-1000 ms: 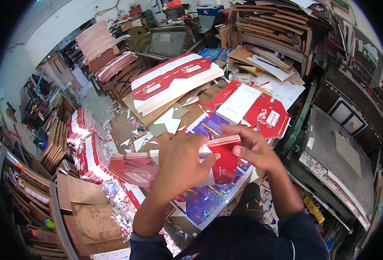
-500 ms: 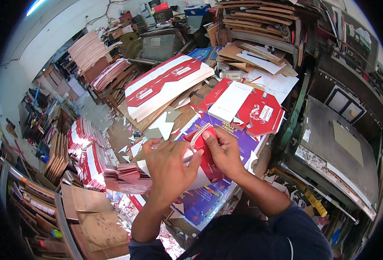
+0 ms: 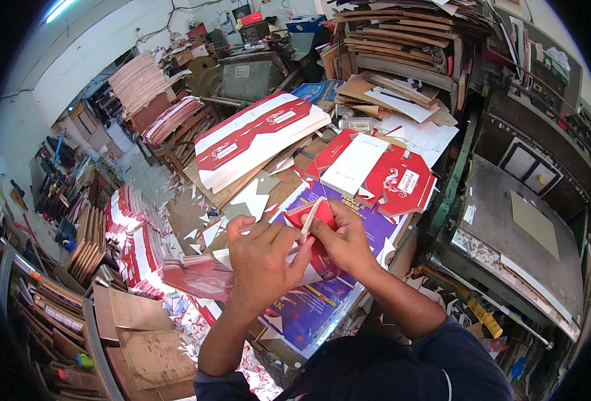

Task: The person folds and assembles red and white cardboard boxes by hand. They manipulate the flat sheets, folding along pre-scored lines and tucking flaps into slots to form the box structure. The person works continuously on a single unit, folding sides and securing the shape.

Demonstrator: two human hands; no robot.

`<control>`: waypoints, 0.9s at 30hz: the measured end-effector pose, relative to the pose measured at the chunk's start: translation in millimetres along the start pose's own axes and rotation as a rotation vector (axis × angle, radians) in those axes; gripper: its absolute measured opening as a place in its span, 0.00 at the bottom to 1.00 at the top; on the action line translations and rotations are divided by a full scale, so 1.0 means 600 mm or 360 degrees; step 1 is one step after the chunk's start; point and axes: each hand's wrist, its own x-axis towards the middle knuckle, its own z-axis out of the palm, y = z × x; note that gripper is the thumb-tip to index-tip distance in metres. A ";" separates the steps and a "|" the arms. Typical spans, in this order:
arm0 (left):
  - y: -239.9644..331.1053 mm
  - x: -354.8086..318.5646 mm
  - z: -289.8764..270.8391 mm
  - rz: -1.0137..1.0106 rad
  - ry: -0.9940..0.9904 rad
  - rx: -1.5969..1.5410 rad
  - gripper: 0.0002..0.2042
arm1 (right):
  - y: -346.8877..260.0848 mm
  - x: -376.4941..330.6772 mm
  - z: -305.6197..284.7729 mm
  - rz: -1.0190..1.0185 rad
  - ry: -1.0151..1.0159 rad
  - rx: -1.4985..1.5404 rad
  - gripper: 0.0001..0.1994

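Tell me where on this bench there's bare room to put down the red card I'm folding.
Little is free. The best patch is the purple sheet between your right hand and the flat red and white carton. The grey metal top at the right looks mostly bare. Left of your left hand, paper scraps and red stacks crowd everything.

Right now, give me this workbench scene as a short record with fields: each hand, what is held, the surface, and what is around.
left hand: gripping the near side of the carton blank
right hand: pinching the blank's upper flap
carton blank: red and white, partly folded, held above the bench
surface: purple printed sheet beneath the hands
behind: flat red-and-white blank; tall stack of blanks
left of hands: fanned pile of blanks
scraps: white offcuts scattered on the bench
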 end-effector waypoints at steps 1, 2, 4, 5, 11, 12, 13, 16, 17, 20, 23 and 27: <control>-0.002 0.000 -0.002 0.0031 -0.0020 0.0003 0.08 | 0.000 0.000 0.001 -0.0012 0.0003 0.0005 0.11; -0.003 0.003 -0.007 0.0060 -0.0055 -0.0025 0.08 | 0.000 0.000 0.004 -0.0024 0.0005 0.0011 0.11; -0.003 0.013 -0.020 0.0116 -0.0119 -0.0085 0.07 | 0.000 -0.001 0.006 -0.0110 0.0064 0.0014 0.13; -0.006 0.018 -0.023 0.0117 -0.0136 -0.0129 0.07 | 0.001 -0.001 0.007 -0.0182 0.0119 0.0017 0.13; -0.032 0.021 -0.033 -0.0079 -0.0360 -0.0364 0.08 | -0.044 -0.002 -0.006 -0.1119 0.0610 -0.1185 0.18; -0.035 0.024 -0.030 -0.0124 -0.0410 -0.0446 0.09 | -0.038 -0.010 -0.009 -0.1025 0.0533 -0.1161 0.16; -0.038 0.026 -0.028 -0.0167 -0.0460 -0.0529 0.09 | -0.037 -0.015 -0.009 -0.0929 0.0457 -0.1136 0.15; -0.036 0.032 -0.029 -0.0402 -0.0529 -0.0525 0.11 | -0.056 -0.031 -0.003 -0.0846 0.0460 -0.1203 0.10; -0.033 0.034 -0.031 -0.0519 -0.0584 -0.0532 0.11 | -0.059 -0.036 -0.002 -0.0800 0.0465 -0.1248 0.10; -0.031 0.030 -0.017 -0.0481 -0.0246 -0.0479 0.13 | -0.063 -0.050 0.005 -0.0573 0.0265 -0.0992 0.07; -0.035 0.018 -0.005 -0.0319 -0.0067 -0.0400 0.15 | -0.104 -0.050 0.021 0.0245 0.0123 -0.0112 0.09; -0.025 0.024 -0.019 -0.0304 -0.0409 -0.0288 0.14 | -0.087 -0.028 0.030 0.0139 0.0229 -0.0276 0.12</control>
